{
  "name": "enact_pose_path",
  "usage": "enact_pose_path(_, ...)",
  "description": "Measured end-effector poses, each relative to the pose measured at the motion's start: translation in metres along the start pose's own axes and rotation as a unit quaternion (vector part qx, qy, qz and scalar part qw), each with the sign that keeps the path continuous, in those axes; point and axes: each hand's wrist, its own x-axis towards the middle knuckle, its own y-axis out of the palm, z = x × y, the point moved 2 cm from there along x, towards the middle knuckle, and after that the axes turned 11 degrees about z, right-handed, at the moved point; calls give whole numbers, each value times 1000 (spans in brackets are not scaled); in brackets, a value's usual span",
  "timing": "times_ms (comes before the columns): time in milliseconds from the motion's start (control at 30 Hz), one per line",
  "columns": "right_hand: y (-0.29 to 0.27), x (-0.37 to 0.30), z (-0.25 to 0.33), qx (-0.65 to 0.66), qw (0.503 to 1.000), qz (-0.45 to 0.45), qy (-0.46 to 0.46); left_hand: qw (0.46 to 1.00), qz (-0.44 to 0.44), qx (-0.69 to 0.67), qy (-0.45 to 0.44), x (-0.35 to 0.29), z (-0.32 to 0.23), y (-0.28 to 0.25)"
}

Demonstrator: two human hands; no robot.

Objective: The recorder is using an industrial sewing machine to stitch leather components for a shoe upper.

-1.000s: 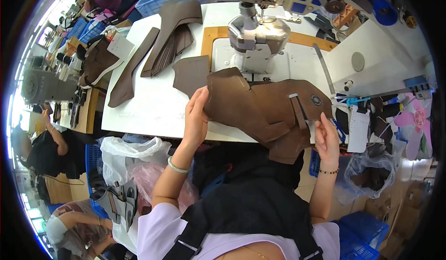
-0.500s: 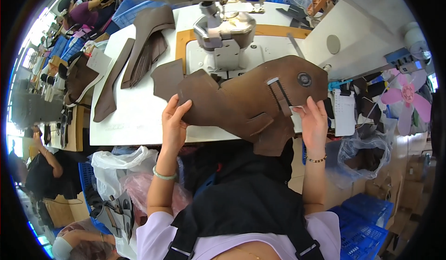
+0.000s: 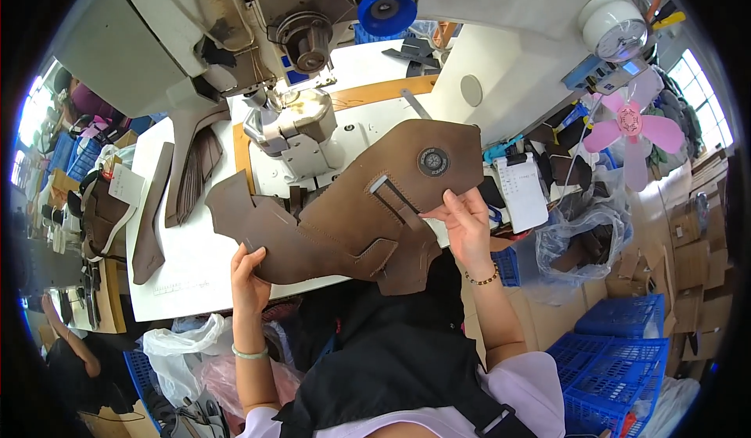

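Observation:
A brown leather boot upper [image 3: 344, 227] is stretched between my two hands above the front of the sewing table. It carries a round dark badge [image 3: 432, 162], a stitched slot and several seams. My left hand [image 3: 249, 280] is closed on its lower left edge, thumb and fingers pinching the leather. With thumb and fingertips, my right hand [image 3: 468, 227] grips the right edge below the badge, close to the lower end of the slot. The machine's metal post bed [image 3: 296, 129] stands just behind the upper.
Brown leather pieces [image 3: 188, 164] lie stacked on the white tabletop [image 3: 168, 293] at left. The sewing machine head [image 3: 258, 23] overhangs the far side. At right are a white notepad [image 3: 522, 195], a pink fan [image 3: 628, 121], a clear plastic bag [image 3: 583, 242] and blue crates [image 3: 614, 367].
The head view has swung to the right and upward, bringing in more of the machine head and fan. Both hands keep their hold on the boot upper, which now sits lower and farther left in view.

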Motion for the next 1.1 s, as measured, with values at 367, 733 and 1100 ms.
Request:
enact_pose_path(367,4,4,8,-31,999,-32,-20,988,96,56,-109,-25,6,-9)
enact_pose_path(733,12,1,20,-47,996,-13,-79,835,470,182,-222,-19,-6,9)
enact_pose_path(1100,36,46,50,-100,993,-30,53,827,443,214,-272,-21,2,68)
